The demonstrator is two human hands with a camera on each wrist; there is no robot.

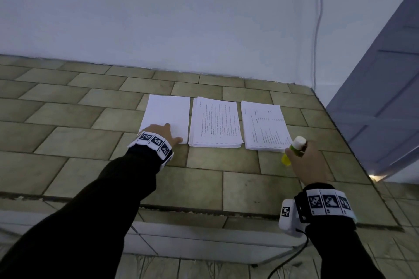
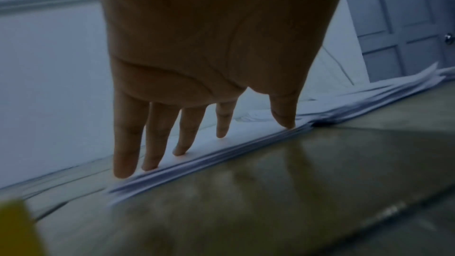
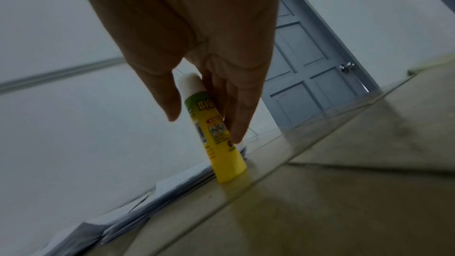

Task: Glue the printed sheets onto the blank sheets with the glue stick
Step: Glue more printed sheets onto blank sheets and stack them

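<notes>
Your right hand grips the capped glue stick standing just beside the printed stacks, your left hand presses flat-fingered on the blank stack, so seemingly nothing is glued yet.

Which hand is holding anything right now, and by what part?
The right hand holds the glue stick by its upper body below the white cap, its base on the tiled counter. The left hand holds nothing; its straight fingers rest on the blank sheets.
</notes>
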